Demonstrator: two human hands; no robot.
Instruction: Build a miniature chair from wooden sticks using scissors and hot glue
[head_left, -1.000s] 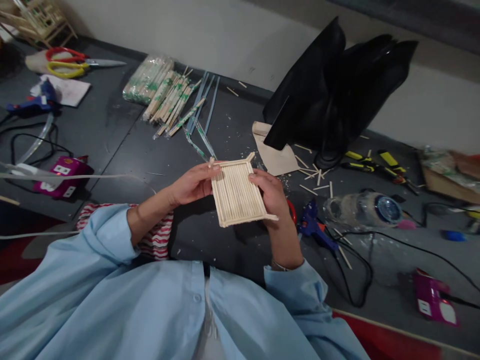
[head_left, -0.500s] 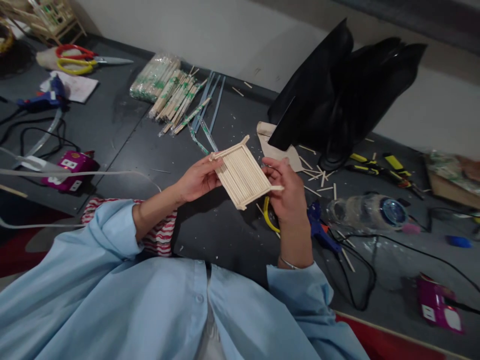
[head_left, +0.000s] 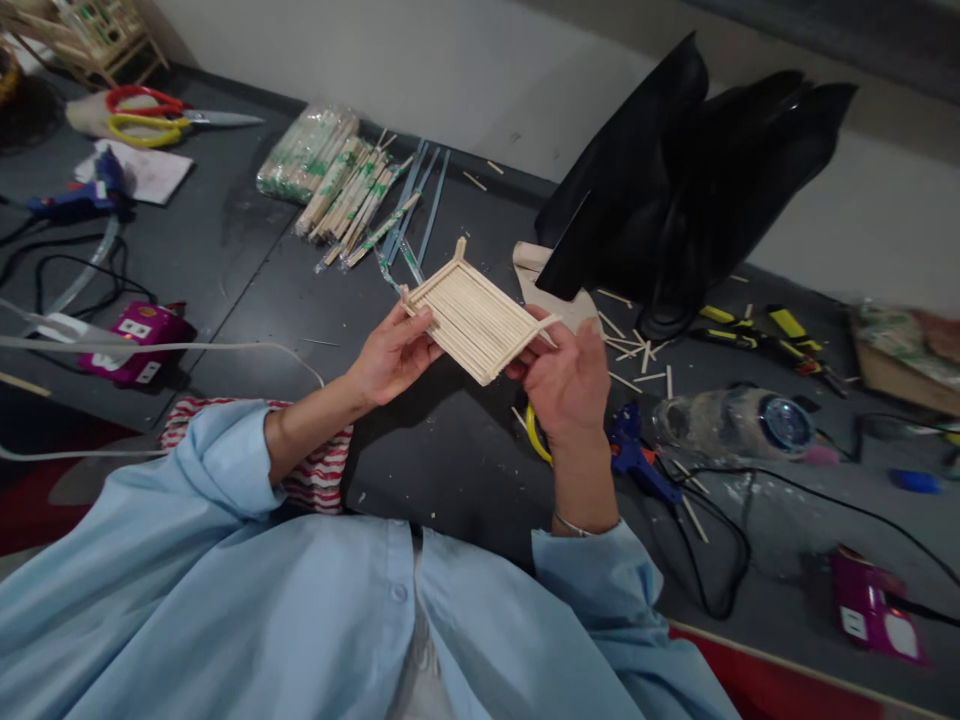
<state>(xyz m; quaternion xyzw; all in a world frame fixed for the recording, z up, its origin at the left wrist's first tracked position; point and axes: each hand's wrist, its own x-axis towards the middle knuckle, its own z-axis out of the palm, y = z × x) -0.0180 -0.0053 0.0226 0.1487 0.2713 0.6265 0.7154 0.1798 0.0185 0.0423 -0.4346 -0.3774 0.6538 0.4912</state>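
A small rectangular panel of pale wooden sticks (head_left: 480,318) is held above the dark table, with short stick ends jutting from its corners. My left hand (head_left: 394,355) pinches its left corner, thumb on top. At the opposite end, my right hand (head_left: 568,372) grips the right edge from behind; some of its fingers are hidden by the panel. Under the right wrist, a yellow scissor-like handle (head_left: 535,435) shows partly. A blue glue gun (head_left: 643,460) lies just right of that wrist.
Wrapped stick bundles (head_left: 349,190) lie at the back, near scissors (head_left: 150,118). A black bag (head_left: 675,190) stands behind loose cut sticks (head_left: 641,350). To the right are cutters (head_left: 750,330), a plastic bottle (head_left: 735,420) and cords. A purple power box (head_left: 135,340) sits left.
The stick panel has turned and tilted in my hands, its far corner shifting left and its near edge rising. Both hands still hold it; the right fingers have moved farther behind it.
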